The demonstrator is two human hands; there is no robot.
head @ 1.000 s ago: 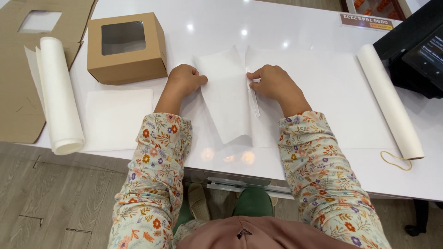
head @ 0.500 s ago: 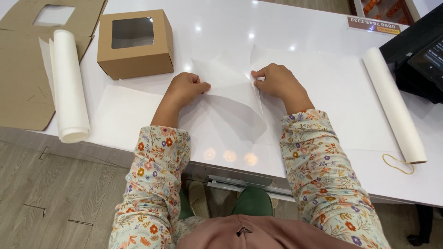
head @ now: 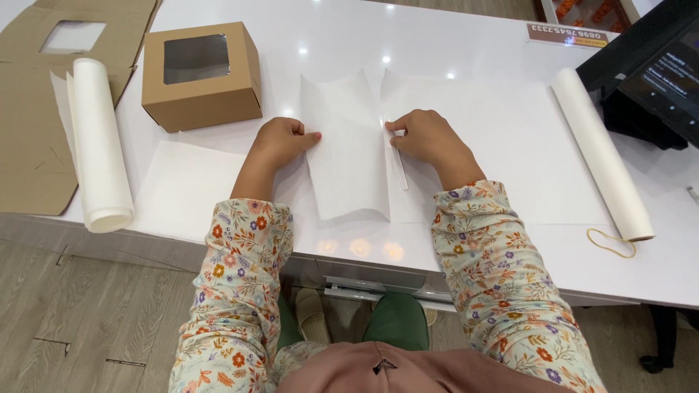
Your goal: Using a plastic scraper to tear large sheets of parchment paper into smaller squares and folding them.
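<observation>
white table (head: 466,44) fills the view, and flattened brown cardboard (head: 29,145) sits off at nine o'clock. a brown box with a window lid (head: 200,76) stands at eleven o'clock. two rolls of white paper: one (head: 98,145) at nine o'clock on the cardboard edge, another (head: 601,153) at three o'clock. flat white sheets (head: 510,138) lie under the hands. dead centre, the folded white paper sheet (head: 348,145) arches up between both hands. left hand (head: 280,138), fingers curled together, thumb tip pressing the sheet's left edge. right hand (head: 426,135), fingers bunched, pinching the right edge at its fold. a rubber band (head: 610,242) lies at four o'clock, beside the roll's end.
</observation>
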